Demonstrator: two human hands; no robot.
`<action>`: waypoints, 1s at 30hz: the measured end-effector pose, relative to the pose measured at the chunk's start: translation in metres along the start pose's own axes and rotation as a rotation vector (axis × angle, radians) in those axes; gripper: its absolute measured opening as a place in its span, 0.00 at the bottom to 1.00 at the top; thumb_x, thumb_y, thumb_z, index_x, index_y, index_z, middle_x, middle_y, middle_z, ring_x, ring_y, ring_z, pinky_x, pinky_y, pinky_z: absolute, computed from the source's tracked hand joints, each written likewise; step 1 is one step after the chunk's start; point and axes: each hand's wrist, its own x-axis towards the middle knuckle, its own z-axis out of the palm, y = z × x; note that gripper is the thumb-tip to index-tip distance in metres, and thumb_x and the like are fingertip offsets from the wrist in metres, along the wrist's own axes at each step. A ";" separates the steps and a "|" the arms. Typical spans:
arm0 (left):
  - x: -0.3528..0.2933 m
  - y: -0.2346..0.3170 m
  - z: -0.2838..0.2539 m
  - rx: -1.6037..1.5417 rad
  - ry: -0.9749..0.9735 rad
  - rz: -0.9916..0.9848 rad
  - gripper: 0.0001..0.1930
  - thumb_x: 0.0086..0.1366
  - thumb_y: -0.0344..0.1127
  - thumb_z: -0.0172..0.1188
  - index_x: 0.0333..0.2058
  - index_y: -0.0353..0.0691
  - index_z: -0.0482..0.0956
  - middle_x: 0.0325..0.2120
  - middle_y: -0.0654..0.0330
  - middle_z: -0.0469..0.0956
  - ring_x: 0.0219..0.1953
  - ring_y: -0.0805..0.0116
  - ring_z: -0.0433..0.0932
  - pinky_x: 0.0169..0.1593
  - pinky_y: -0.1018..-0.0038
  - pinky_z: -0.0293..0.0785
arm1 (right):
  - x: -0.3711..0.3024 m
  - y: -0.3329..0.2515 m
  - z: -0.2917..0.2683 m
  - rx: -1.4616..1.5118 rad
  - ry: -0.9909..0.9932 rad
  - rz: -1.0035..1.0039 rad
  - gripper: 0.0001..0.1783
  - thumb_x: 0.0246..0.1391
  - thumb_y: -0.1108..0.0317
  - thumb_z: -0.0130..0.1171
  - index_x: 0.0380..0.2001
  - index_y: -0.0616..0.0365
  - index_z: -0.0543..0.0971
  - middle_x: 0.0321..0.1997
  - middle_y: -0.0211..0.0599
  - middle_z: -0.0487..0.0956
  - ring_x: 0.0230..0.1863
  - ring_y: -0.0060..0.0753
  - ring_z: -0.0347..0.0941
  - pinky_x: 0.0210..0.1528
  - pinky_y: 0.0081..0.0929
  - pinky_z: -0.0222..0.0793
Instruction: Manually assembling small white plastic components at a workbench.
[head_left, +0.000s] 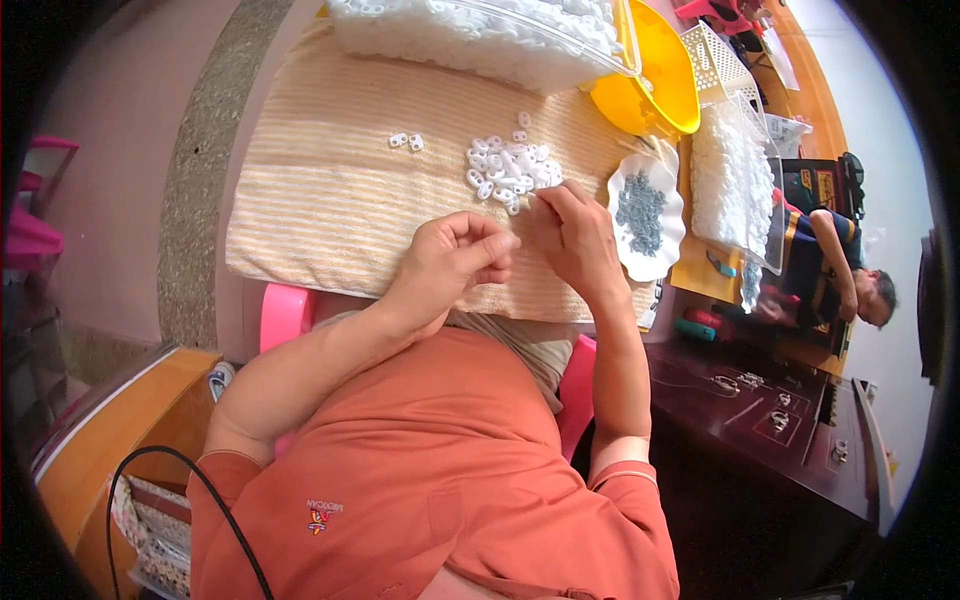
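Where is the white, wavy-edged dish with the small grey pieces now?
In the head view, the white, wavy-edged dish sits right of centre, just to the right of the person's right hand and below the yellow rounded bowl.

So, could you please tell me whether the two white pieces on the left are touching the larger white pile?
Apart: the head view shows bare striped cloth between the two white pieces and the larger white pile.

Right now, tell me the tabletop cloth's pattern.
The cloth has tan and cream stripes; head view.
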 end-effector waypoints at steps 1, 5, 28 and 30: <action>-0.001 0.003 0.002 -0.081 0.019 -0.023 0.09 0.67 0.35 0.58 0.39 0.35 0.75 0.34 0.60 0.78 0.34 0.75 0.77 0.40 0.77 0.77 | -0.002 -0.005 -0.003 0.004 -0.003 -0.001 0.04 0.52 0.71 0.58 0.30 0.60 0.77 0.31 0.45 0.75 0.30 0.50 0.76 0.31 0.43 0.71; -0.005 0.006 0.004 -0.253 0.015 -0.104 0.14 0.71 0.42 0.51 0.44 0.35 0.73 0.39 0.59 0.77 0.39 0.71 0.77 0.46 0.72 0.77 | -0.011 -0.038 -0.014 0.209 -0.034 -0.046 0.08 0.50 0.78 0.61 0.36 0.62 0.79 0.28 0.41 0.76 0.27 0.36 0.75 0.28 0.27 0.69; -0.001 -0.003 -0.007 -0.321 0.038 -0.131 0.19 0.71 0.43 0.50 0.46 0.31 0.72 0.40 0.52 0.77 0.41 0.66 0.78 0.47 0.70 0.78 | 0.001 -0.014 0.022 -0.077 0.074 0.163 0.07 0.49 0.64 0.64 0.31 0.52 0.82 0.33 0.36 0.80 0.31 0.44 0.78 0.33 0.37 0.74; -0.002 -0.002 -0.006 -0.314 0.042 -0.130 0.18 0.71 0.43 0.50 0.46 0.31 0.73 0.40 0.53 0.77 0.41 0.66 0.78 0.47 0.70 0.78 | -0.001 -0.010 0.021 -0.001 0.095 0.176 0.06 0.48 0.66 0.64 0.31 0.53 0.82 0.32 0.36 0.80 0.30 0.43 0.79 0.32 0.37 0.73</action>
